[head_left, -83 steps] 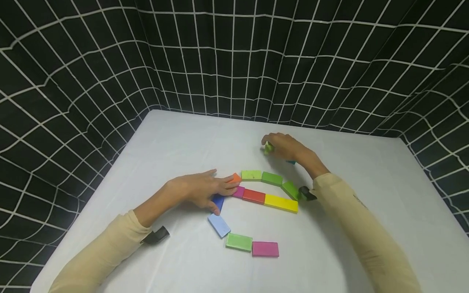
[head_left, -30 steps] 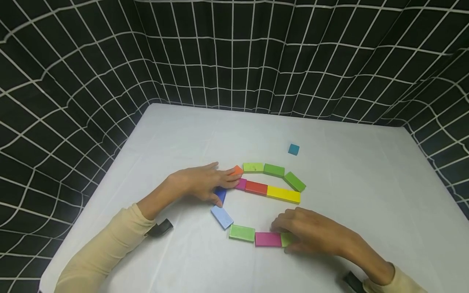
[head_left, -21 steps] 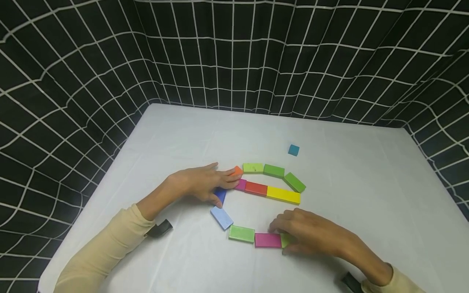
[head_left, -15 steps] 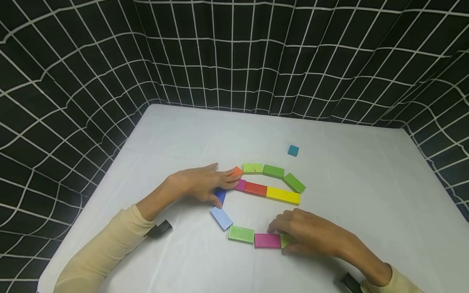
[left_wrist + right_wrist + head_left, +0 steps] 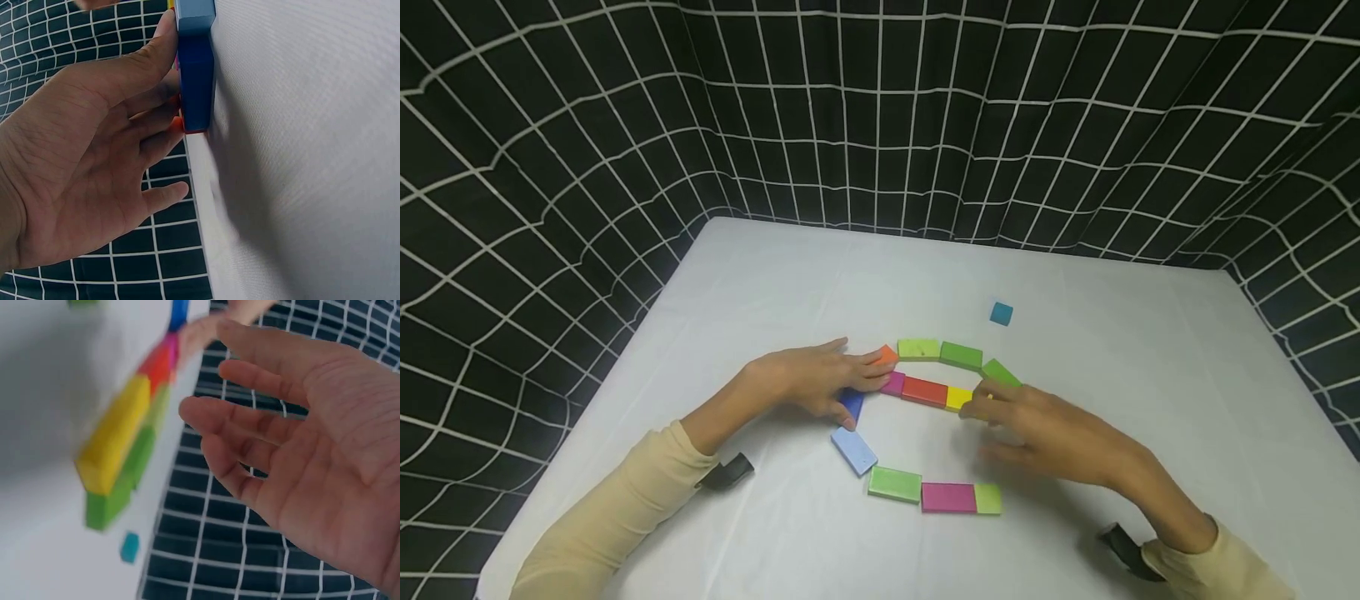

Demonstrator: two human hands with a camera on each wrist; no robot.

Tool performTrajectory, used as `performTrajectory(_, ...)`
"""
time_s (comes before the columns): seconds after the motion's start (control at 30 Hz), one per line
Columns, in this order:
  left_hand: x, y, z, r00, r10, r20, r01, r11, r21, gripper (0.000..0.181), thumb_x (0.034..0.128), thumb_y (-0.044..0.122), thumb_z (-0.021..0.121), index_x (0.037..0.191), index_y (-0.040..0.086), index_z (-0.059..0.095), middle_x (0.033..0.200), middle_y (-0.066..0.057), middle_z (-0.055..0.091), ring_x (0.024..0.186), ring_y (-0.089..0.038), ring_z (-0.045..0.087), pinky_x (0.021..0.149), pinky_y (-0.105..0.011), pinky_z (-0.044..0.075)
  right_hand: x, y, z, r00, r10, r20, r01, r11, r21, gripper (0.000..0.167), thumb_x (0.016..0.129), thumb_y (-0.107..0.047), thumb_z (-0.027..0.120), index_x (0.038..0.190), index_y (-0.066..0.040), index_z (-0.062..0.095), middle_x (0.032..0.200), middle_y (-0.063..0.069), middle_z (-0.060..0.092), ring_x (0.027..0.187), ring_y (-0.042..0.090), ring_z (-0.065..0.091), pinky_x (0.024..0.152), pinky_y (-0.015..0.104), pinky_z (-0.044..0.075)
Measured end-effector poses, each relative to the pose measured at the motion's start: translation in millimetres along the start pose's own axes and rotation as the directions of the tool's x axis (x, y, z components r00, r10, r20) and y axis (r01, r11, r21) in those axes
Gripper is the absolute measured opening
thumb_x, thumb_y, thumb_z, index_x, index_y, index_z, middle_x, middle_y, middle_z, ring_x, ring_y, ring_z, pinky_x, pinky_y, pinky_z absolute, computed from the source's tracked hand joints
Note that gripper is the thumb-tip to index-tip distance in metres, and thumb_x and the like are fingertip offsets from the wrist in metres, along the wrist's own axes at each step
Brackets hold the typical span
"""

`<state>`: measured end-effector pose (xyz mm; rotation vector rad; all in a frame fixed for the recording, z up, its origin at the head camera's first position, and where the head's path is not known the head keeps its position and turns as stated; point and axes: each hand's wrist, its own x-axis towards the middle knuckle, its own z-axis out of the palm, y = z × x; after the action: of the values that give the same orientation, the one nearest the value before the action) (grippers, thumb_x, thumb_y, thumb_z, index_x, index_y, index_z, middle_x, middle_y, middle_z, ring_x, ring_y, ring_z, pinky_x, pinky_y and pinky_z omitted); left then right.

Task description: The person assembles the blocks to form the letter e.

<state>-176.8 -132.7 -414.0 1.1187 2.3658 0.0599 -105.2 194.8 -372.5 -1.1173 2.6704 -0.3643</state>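
Note:
My left hand (image 5: 816,382) rests with fairly straight fingers over the orange block (image 5: 887,356), the magenta block (image 5: 893,383) and the dark blue block (image 5: 197,81); its thumb touches the blue one. My right hand (image 5: 1052,429) hovers over the yellow block (image 5: 115,434), hiding much of it in the head view. In the right wrist view its fingers are loosely bent, apart from the blocks, and hold nothing. The red block (image 5: 924,392) lies between magenta and yellow. A small lime block (image 5: 988,499) sits against the right end of a pink block (image 5: 948,497).
Lime (image 5: 918,350) and green blocks (image 5: 961,356) form the upper curve, with another green block (image 5: 1001,372) angled beside them. Light blue (image 5: 853,451) and light green (image 5: 895,483) blocks continue below. A teal cube (image 5: 1002,313) lies farther back on the white table (image 5: 775,275).
My right hand first brought the small lime block from the back to the pink block's end. It has since let go and moved up to the yellow block. The left hand stays in place.

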Motion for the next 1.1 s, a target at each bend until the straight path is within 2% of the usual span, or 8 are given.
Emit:
performTrajectory(0.17, 0.1, 0.0, -1.4, 1.0, 0.002, 0.004, -0.003, 1.0, 0.01, 0.088, 0.0935, 0.052, 0.072, 0.165, 0.029, 0.027, 0.176, 0.01, 0.015, 0.166, -0.016, 0.011, 0.136, -0.053, 0.005, 21.1, 28.3, -26.4, 0.992, 0.101, -0.073, -0.1, 0.995, 0.023, 0.039, 0.09, -0.016, 0.082, 0.128, -0.012, 0.071, 0.12, 0.007, 0.071, 0.104, 0.022, 0.07, 0.085, 0.037, 0.065)
performTrajectory(0.33, -0.4, -0.7, -2.0, 1.0, -0.001, 0.0, 0.001, 1.0, 0.011, 0.088, 0.0937, 0.053, 0.072, 0.165, 0.028, 0.027, 0.176, 0.009, 0.015, 0.166, -0.016, 0.011, 0.136, -0.053, 0.005, 53.1, 73.5, -41.8, 0.979, 0.173, -0.108, -0.174, 0.985, 0.007, 0.048, 0.094, -0.01, 0.077, 0.14, -0.006, 0.062, 0.133, 0.019, 0.066, 0.119, 0.036, 0.067, 0.1, 0.053, 0.06)
performTrajectory(0.47, -0.9, -0.9, -1.1, 1.0, 0.012, -0.009, -0.012, 1.0, 0.005, 0.086, 0.094, 0.051, 0.072, 0.165, 0.026, 0.03, 0.176, 0.008, 0.017, 0.166, -0.017, 0.012, 0.136, -0.055, 0.006, 77.8, 107.0, -37.2, 0.971, 0.232, -0.052, -0.233, 0.972, -0.01, 0.055, 0.099, -0.003, 0.067, 0.151, -0.004, 0.052, 0.15, 0.027, 0.054, 0.137, 0.047, 0.054, 0.113, 0.063, 0.048)
performTrajectory(0.57, -0.9, -0.6, -0.9, 1.0, 0.021, -0.012, -0.021, 1.0, 0.011, 0.085, 0.0942, 0.051, 0.072, 0.164, 0.025, 0.031, 0.176, 0.007, 0.018, 0.166, -0.018, 0.013, 0.136, -0.056, 0.007, 87.8, 124.0, -28.5, 0.963, 0.269, 0.02, -0.268, 0.963, -0.016, 0.051, 0.1, 0.0, 0.062, 0.151, -0.003, 0.053, 0.154, 0.028, 0.05, 0.142, 0.049, 0.049, 0.117, 0.066, 0.043)
performTrajectory(0.7, -0.1, 0.6, -1.2, 1.0, 0.027, -0.005, -0.027, 0.999, 0.018, 0.086, 0.0945, 0.053, 0.071, 0.165, 0.025, 0.03, 0.177, 0.007, 0.017, 0.166, -0.018, 0.012, 0.136, -0.056, 0.007, 88.4, 132.8, -22.4, 0.942, 0.332, 0.059, -0.332, 0.943, -0.012, 0.045, 0.097, 0.002, 0.067, 0.141, -0.002, 0.063, 0.15, 0.027, 0.055, 0.138, 0.047, 0.053, 0.116, 0.065, 0.045)
performTrajectory(0.8, 1.0, 1.4, -0.9, 1.0, 0.025, 0.003, -0.025, 1.0, 0.019, 0.086, 0.0945, 0.053, 0.071, 0.165, 0.026, 0.029, 0.177, 0.008, 0.016, 0.166, -0.017, 0.011, 0.136, -0.055, 0.007, 87.3, 134.1, -21.4, 0.931, 0.364, 0.033, -0.364, 0.931, -0.008, 0.047, 0.092, 0.003, 0.073, 0.138, -0.002, 0.065, 0.14, 0.026, 0.062, 0.125, 0.043, 0.06, 0.11, 0.062, 0.051)
performTrajectory(0.97, 1.2, 1.4, -1.0, 1.0, 0.008, 0.008, -0.008, 1.0, 0.029, 0.086, 0.0947, 0.054, 0.07, 0.165, 0.028, 0.027, 0.177, 0.01, 0.014, 0.166, -0.015, 0.009, 0.136, -0.053, 0.006, 90.0, 136.7, -20.9, 0.93, 0.369, 0.004, -0.369, 0.929, -0.011, 0.045, 0.089, 0.004, 0.076, 0.133, -0.002, 0.067, 0.122, 0.022, 0.068, 0.107, 0.035, 0.064, 0.102, 0.056, 0.058)
performTrajectory(1.1, -0.5, 1.8, -1.6, 1.0, 0.018, 0.002, -0.018, 1.0, 0.024, 0.085, 0.0953, 0.053, 0.07, 0.165, 0.027, 0.028, 0.177, 0.009, 0.016, 0.166, -0.017, 0.01, 0.136, -0.054, 0.006, 88.9, 135.8, -21.1, 0.93, 0.368, -0.013, -0.369, 0.93, -0.008, 0.042, 0.089, 0.006, 0.076, 0.13, -0.001, 0.07, 0.121, 0.021, 0.07, 0.107, 0.035, 0.066, 0.102, 0.056, 0.058)
